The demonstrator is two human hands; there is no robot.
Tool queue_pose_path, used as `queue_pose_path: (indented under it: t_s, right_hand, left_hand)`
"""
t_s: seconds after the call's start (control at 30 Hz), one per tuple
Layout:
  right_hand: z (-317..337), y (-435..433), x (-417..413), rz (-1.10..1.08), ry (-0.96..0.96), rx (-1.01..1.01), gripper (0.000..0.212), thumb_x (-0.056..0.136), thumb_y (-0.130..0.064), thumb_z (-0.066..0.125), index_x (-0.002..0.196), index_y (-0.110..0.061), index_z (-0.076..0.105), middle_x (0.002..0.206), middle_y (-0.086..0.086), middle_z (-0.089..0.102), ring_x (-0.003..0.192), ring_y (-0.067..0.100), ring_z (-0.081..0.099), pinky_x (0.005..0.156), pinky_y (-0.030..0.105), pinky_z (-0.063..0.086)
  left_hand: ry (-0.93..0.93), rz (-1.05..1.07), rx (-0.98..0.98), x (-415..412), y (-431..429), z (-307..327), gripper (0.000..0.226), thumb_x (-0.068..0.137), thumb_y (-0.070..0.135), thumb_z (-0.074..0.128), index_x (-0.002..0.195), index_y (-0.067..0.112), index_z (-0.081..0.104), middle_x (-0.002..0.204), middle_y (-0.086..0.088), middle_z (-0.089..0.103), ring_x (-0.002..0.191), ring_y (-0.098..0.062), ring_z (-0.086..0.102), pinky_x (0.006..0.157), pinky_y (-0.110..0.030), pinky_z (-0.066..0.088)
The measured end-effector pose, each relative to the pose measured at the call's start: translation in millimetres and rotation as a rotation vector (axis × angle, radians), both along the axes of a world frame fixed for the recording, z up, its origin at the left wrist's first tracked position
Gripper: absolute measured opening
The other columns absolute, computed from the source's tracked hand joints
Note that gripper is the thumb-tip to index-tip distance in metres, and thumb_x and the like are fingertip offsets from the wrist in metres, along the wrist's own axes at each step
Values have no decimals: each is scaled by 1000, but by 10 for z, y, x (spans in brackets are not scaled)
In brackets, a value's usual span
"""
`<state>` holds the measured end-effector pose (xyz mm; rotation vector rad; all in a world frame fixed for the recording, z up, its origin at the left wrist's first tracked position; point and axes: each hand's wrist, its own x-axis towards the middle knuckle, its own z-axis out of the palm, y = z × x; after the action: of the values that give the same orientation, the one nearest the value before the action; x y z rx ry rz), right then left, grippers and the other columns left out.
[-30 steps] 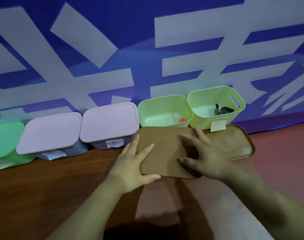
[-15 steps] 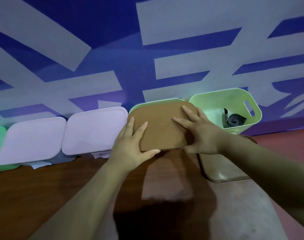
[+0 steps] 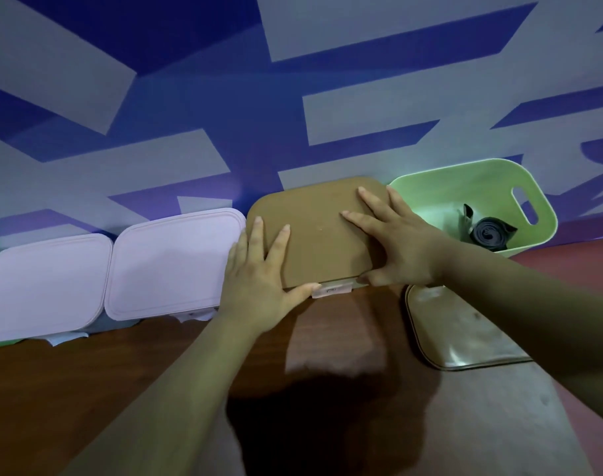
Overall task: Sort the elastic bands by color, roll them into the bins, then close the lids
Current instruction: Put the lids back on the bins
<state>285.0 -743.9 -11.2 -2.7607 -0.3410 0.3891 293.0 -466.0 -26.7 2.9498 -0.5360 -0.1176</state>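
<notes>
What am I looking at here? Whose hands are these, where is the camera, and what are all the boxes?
There is no machine here. A person is working with bare hands, and the one camera sits on their head, looking forward and down. The left hand and right hand lie flat on a brown lid, pressing it down on what seems to be a bin beneath. Neither hand grips anything. To the right stands an open green bin holding a rolled dark band. A second brown lid lies on the wooden table in front of it. To the left, a pink lid and another pink lid cover two more bins.
</notes>
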Motion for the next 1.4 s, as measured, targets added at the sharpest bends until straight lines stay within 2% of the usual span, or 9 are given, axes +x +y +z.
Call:
queue_pose_path:
  t_s: [0.43, 0.73, 0.87, 1.0, 1.1, 1.17, 1.23, 1.3, 1.4]
  right_hand:
    - [-164, 19, 12, 63, -76, -204, 123, 54, -95, 46, 155, -38, 7, 165, 6, -5, 145, 51, -8, 122, 53, 6]
    - [-116, 35, -20, 69, -103, -262, 122, 54, -98, 35, 155, -37, 4, 165, 8, -6, 148, 41, -10, 120, 50, 10]
    - [-80, 57, -391, -95, -228, -96, 91, 74, -77, 51, 149, -28, 34, 162, 11, 18, 149, 37, 14, 119, 47, 20]
    - [-230, 25, -1248, -296, -415, 60, 45, 83, -40, 55, 121, -16, 60, 130, 9, 54, 118, 32, 52, 99, 41, 42]
    - [-592, 0, -1799, -427, -196, -32, 52, 84, -48, 51, 127, -19, 55, 136, 8, 52, 124, 32, 49, 104, 42, 38]
    - [-838, 20, -2082, -506, 71, -104, 64, 88, -57, 46, 144, -29, 35, 156, 5, 32, 144, 32, 26, 117, 44, 22]
    - [-989, 118, -2315, -523, 243, -117, 70, 92, -60, 39, 153, -33, 16, 164, 1, 11, 151, 31, 7, 121, 45, 12]
    - [-1051, 314, -2510, -487, 249, -68, 69, 94, -54, 36, 155, -31, 11, 165, 2, 11, 151, 32, 7, 121, 43, 14]
    - [-929, 679, -2743, -324, 156, 148, 64, 95, -35, 38, 153, -33, 13, 158, 2, 31, 146, 31, 27, 118, 31, 21]
  left_hand:
    - [79, -25, 132, -2, 19, -27, 102, 77, 88, 29, 157, 34, -4, 167, -11, -9, 153, -31, -12, 123, -52, 4]
    - [101, -19, 149, 11, 11, -28, 100, 79, 88, 30, 157, 36, -6, 167, -9, -12, 152, -29, -15, 123, -52, 2]
    - [109, -4, 112, -77, 1, 22, 99, 81, 86, 30, 157, 35, -7, 167, -8, -10, 153, -29, -14, 123, -50, 1]
    - [27, -32, 23, -548, -9, 8, 91, 87, 79, 30, 158, 32, -2, 167, -10, -1, 153, -31, -8, 123, -49, 2]
    - [52, -30, 28, -1107, 2, -87, 84, 91, 73, 33, 157, 32, 3, 167, -10, 0, 152, -32, -10, 123, -49, -2]
    - [181, -36, 83, -1497, 37, -203, 82, 92, 71, 32, 156, 36, -4, 167, -7, -7, 152, -31, -16, 124, -49, -4]
    - [335, -47, 145, -1843, 120, -351, 82, 92, 73, 30, 154, 41, -13, 166, -3, -14, 152, -30, -17, 124, -48, -2]
    - [450, -66, 182, -2122, 225, -472, 83, 91, 74, 31, 152, 45, -18, 166, -2, -16, 152, -29, -14, 124, -47, 0]
    - [507, -105, 198, -2397, 351, -530, 81, 91, 72, 34, 148, 52, -21, 166, -3, -18, 153, -28, -12, 123, -46, 0]
